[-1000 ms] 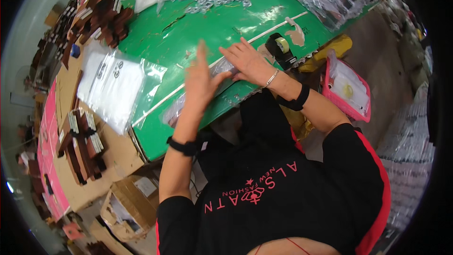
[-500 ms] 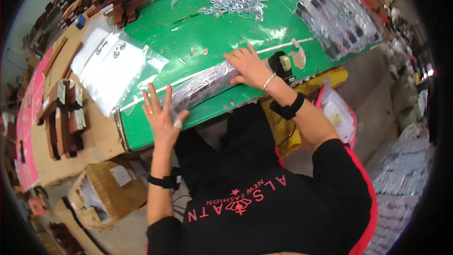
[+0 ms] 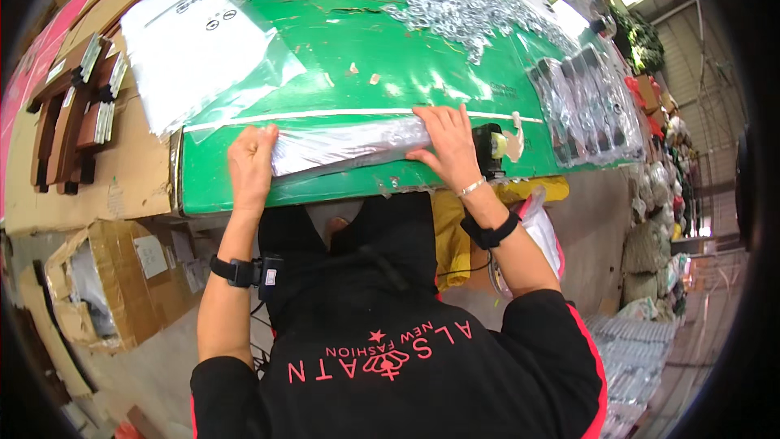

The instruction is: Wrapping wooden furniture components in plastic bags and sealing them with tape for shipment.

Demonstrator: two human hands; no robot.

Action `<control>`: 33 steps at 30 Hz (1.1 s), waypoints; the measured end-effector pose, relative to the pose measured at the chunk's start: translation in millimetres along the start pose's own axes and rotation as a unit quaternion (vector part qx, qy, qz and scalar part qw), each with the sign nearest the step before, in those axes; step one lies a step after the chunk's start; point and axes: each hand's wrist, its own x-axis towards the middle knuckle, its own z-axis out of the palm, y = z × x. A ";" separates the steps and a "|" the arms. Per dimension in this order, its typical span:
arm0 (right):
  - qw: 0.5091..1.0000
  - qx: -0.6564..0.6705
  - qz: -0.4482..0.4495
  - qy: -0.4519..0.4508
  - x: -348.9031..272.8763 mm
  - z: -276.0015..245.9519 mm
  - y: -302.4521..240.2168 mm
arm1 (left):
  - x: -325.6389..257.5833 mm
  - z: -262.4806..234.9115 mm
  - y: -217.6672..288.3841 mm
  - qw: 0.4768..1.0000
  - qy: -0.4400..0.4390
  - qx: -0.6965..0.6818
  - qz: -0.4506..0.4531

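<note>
A long bundle wrapped in clear plastic film (image 3: 349, 145) lies along the near edge of the green table (image 3: 341, 73). What is inside the film is hard to make out. At its left end, my left hand (image 3: 250, 164) is closed with the fingers curled in on the film. My right hand (image 3: 449, 145) grips the other end, fingers over the far side and thumb on the near side. Just right of that hand stands a black tape dispenser (image 3: 490, 149) with a yellowish roll.
Flat white plastic bags (image 3: 199, 49) lie at the left. Beyond them, brown bars (image 3: 73, 118) are stacked on cardboard. Small shiny metal pieces (image 3: 455, 8) are heaped at the back. Plastic-wrapped packs (image 3: 587, 106) sit at the right. An opened carton (image 3: 122, 284) stands below left.
My left hand has gone from spread fingers to a closed grip on the film's left end. The right hand stays at the other end. The whole view has shifted and turned.
</note>
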 end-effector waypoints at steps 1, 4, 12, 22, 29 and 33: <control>1.000 -0.016 0.003 0.023 -3.4 4.2 -1.5 | -1.7 1.2 -5.3 0.999 0.009 -0.047 -0.005; 0.998 -0.039 -0.003 0.056 -8.8 7.5 -5.3 | -8.1 5.9 -2.7 0.992 0.005 -0.122 0.013; 0.987 -0.030 0.017 0.159 -42.6 22.7 -15.0 | -40.6 -8.0 0.7 0.997 -0.062 -0.043 -0.009; 0.960 -0.058 0.117 0.248 34.2 -0.2 1.2 | -40.5 34.6 33.5 0.986 0.043 0.021 0.157; 0.921 0.063 0.246 0.294 -84.5 -50.3 34.9 | -59.9 83.3 20.2 0.970 0.068 0.151 0.176; 0.897 0.143 0.339 0.245 -134.5 -29.7 50.9 | -60.3 84.4 18.4 0.980 0.062 0.115 0.150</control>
